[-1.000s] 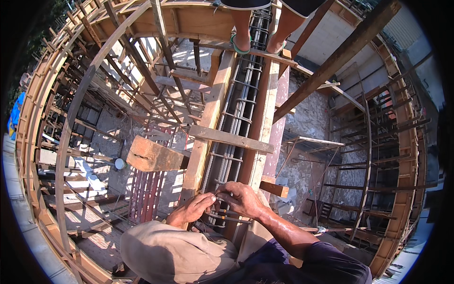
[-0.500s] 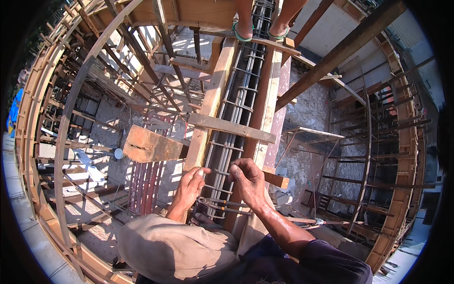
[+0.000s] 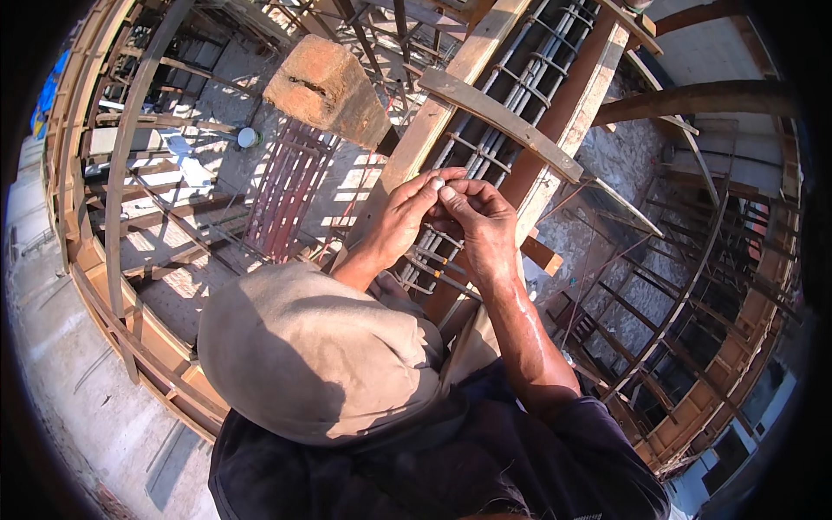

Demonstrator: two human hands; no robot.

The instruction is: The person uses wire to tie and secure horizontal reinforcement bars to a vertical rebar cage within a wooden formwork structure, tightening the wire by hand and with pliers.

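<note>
- Half a second back I had both hands spread low on the rebar cage (image 3: 485, 139); now they have lifted off it and met in front of me.
- My left hand (image 3: 400, 217) and right hand (image 3: 481, 217) are touching at the fingertips, pinched together on something small and pale; it is too small for me to tell what it is, perhaps a bit of tie wire.
- The fingers of both hands are curled closed around that pinch, none of them spread.
- The cage itself lies just beneath the hands, in the trough between the two wooden form boards, and runs away from me under the cross batten (image 3: 503, 121).
- My view has tipped too: the wooden block (image 3: 325, 91) now sits higher and nearer, and my bent knee (image 3: 321, 355) fills the lower middle.
- I judge the hands are working the small piece, not the bars.
</note>
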